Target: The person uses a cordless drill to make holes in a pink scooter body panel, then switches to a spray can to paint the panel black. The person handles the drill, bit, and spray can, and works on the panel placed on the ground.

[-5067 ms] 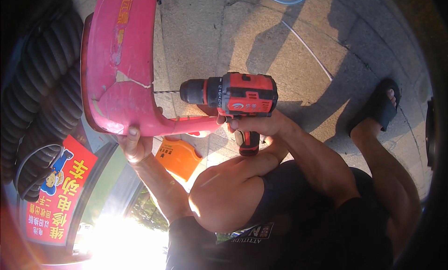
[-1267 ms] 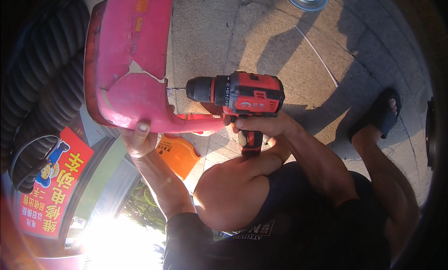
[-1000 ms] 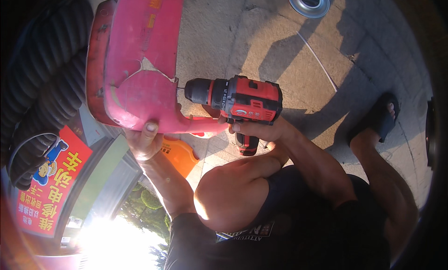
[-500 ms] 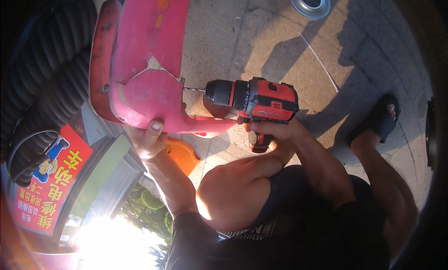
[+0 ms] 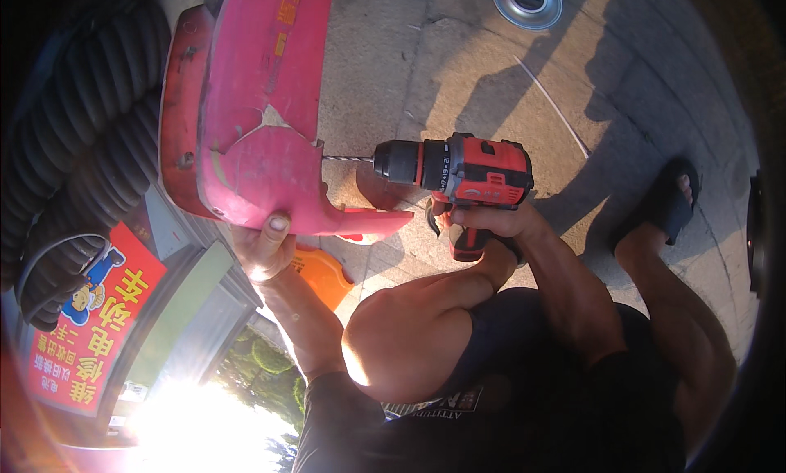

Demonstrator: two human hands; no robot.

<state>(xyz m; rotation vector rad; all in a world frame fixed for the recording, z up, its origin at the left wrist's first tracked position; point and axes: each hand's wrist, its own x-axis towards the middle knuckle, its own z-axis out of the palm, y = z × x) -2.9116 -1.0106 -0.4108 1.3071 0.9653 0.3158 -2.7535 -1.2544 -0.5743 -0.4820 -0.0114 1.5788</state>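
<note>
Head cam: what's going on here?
A person crouches on stone paving. Their left hand grips the lower edge of a cracked pink plastic panel, holding it up. Their right hand holds a red and black cordless drill level, aimed at the panel. The drill bit has its tip at the panel's broken edge near the crack. Whether it is touching cannot be told. A round metal ring lies on the paving beyond.

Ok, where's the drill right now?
In the head view the red and black drill sits near the middle, gripped in the right hand, its bit pointing left at the cracked pink plastic panel that the left hand holds.
</note>
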